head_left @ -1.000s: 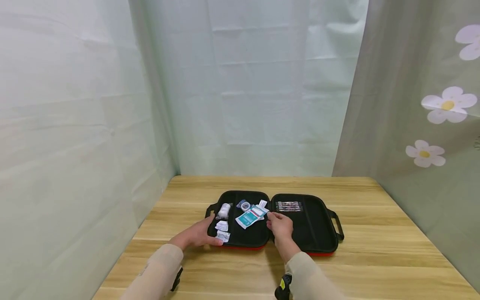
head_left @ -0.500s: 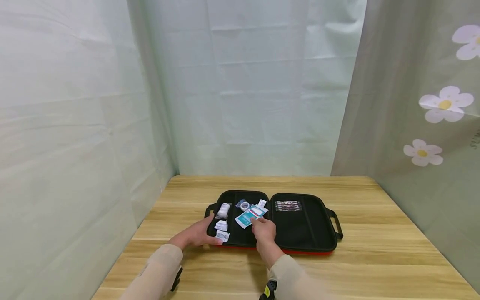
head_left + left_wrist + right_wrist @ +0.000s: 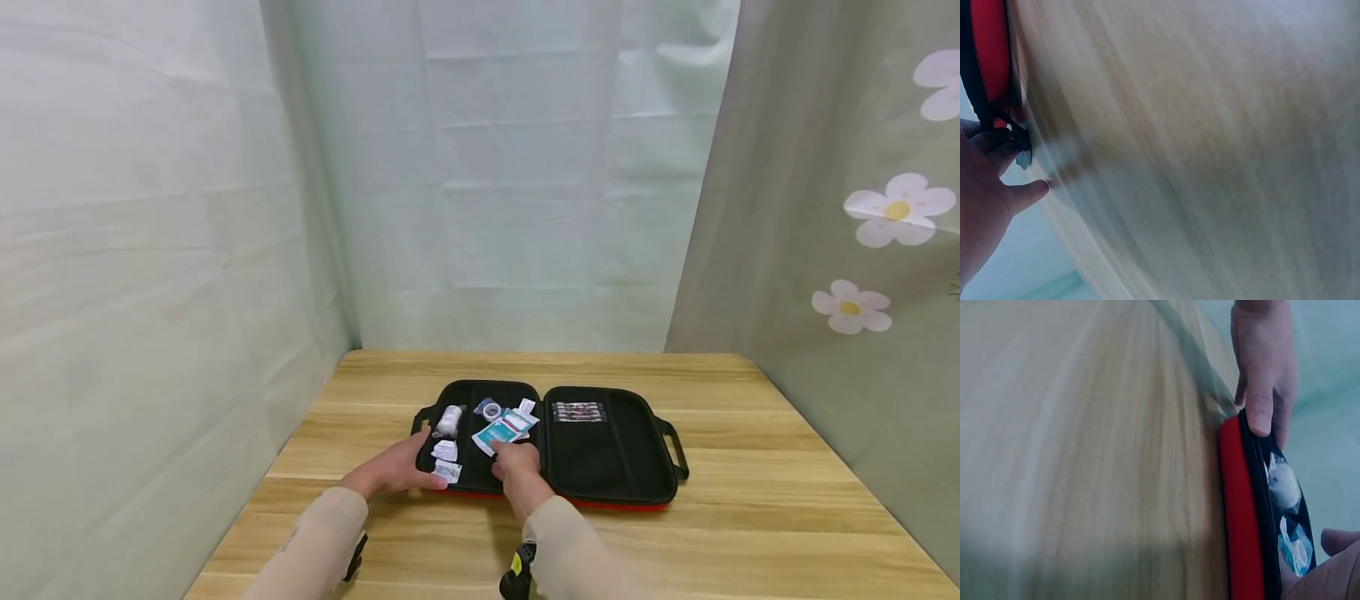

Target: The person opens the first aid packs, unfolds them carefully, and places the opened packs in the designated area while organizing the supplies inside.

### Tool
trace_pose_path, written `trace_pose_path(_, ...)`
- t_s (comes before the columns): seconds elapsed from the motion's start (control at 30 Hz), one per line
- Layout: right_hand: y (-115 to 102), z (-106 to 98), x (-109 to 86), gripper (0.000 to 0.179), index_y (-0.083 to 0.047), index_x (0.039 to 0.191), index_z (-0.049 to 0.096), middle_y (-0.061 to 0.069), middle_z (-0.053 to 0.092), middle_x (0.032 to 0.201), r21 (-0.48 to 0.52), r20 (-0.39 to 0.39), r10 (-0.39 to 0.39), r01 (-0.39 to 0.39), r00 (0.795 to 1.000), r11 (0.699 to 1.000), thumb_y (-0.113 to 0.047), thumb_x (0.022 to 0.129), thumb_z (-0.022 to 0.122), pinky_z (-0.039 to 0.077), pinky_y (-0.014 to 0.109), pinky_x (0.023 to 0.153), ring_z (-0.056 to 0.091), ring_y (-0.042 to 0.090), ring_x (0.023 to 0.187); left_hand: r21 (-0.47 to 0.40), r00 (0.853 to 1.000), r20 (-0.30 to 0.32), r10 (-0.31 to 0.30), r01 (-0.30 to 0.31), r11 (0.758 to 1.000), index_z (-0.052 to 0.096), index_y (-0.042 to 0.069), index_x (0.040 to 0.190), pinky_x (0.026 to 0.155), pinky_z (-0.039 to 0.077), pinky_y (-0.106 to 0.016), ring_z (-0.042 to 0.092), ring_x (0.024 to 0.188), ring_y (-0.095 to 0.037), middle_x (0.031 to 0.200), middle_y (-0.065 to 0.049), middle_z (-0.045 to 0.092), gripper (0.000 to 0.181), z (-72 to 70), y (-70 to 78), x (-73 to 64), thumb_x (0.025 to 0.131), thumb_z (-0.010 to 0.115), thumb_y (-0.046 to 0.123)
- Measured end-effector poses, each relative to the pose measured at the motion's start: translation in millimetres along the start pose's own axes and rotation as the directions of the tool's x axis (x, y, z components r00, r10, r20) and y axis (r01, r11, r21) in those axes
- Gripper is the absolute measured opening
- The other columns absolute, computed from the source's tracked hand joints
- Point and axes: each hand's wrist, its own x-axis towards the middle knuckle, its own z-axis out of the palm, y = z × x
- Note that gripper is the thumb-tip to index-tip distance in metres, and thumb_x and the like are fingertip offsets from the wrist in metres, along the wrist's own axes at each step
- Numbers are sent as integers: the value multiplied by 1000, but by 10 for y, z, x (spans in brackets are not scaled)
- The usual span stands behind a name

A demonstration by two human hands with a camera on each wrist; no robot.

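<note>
A black-lined first-aid case [image 3: 600,458] with a red shell [image 3: 1241,512] lies unfolded on the table. My left hand [image 3: 397,467] grips its left side, thumb on the front rim. In the left half are a white bandage roll [image 3: 449,421] in clear wrap, white sachets [image 3: 446,451], a roll of tape [image 3: 491,412] and overlapping teal-and-white packets [image 3: 506,427]. My right hand [image 3: 517,463] reaches over the front rim, fingertips at the near end of the teal packet. In the right wrist view its thumb [image 3: 1338,540] stands apart; the fingertips are hidden.
A bundle of thin sticks in clear wrap [image 3: 579,412] sits at the top of the case's right half. A black carry handle [image 3: 673,448] sticks out on the right. Pale curtains [image 3: 525,208] enclose the wooden table [image 3: 750,500] at the back and sides.
My right hand has moved left from the right end of the teal packets to their near left end. The packets lie nearly as before. My left hand stays on the case.
</note>
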Motion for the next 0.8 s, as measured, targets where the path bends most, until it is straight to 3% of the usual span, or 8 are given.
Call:
trace_pose_path(0.17,-63,27,-7,23,14,106,53,36,62,103,46,31,81,-83,996,996,5,89,66,57,44,82,63,27,74,-26,1000,-2,6,-6,1000,22,-1,156,113,28,-55,37,138,-37,154,-22,35,118,4,-3,-2,72,85,52)
trace_pose_path(0.43,-65,32,48,11,11,94,55,20,60,80,81,34,114,-116,993,990,10,88,64,59,33,66,59,20,61,-21,1000,-1,6,-6,1000,22,-2,155,113,29,-54,37,138,-37,154,-22,35,119,7,18,-16,72,85,53)
trace_pose_path(0.8,-37,71,98,22,16,105,55,31,68,93,105,4,126,-126,992,986,19,84,62,58,29,59,69,23,61,-10,1000,1,-15,15,1000,23,-3,155,114,28,-54,35,140,-38,155,-23,34,118,9,10,-4,72,85,54)
